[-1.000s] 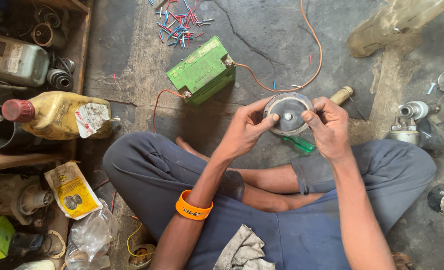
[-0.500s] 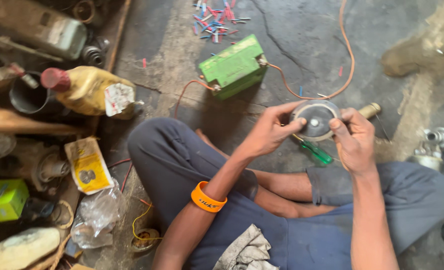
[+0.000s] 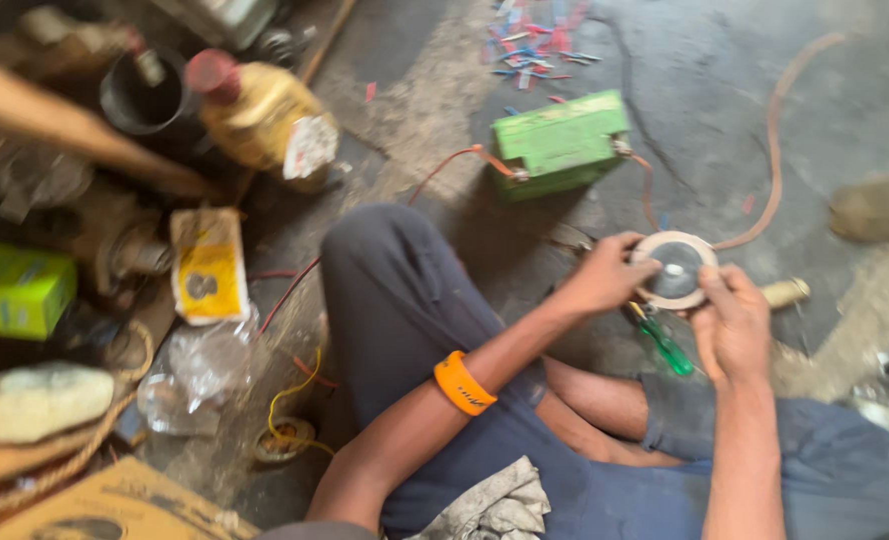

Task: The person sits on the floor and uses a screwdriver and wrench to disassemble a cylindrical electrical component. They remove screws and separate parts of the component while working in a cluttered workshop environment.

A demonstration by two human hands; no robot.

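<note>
Both hands hold a round metal part (image 3: 675,268) with a pale rim and a dark dished centre, above the concrete floor. My left hand (image 3: 602,277) grips its left edge; an orange band circles that forearm. My right hand (image 3: 733,325) grips its lower right edge. Just below the part, a green-handled screwdriver (image 3: 665,345) lies on the floor. I sit cross-legged in dark blue trousers. The picture is blurred.
A green box-shaped battery (image 3: 561,143) with orange wires (image 3: 775,120) sits on the floor beyond the hands. At left are a yellow oil bottle (image 3: 260,118), a yellow packet (image 3: 208,268), a green box (image 3: 15,288), clear plastic and clutter. Coloured wire scraps (image 3: 540,40) lie far off.
The view has swung left and down, so the hands and round part now sit further right in the picture. Both hands keep their grip on the part.
</note>
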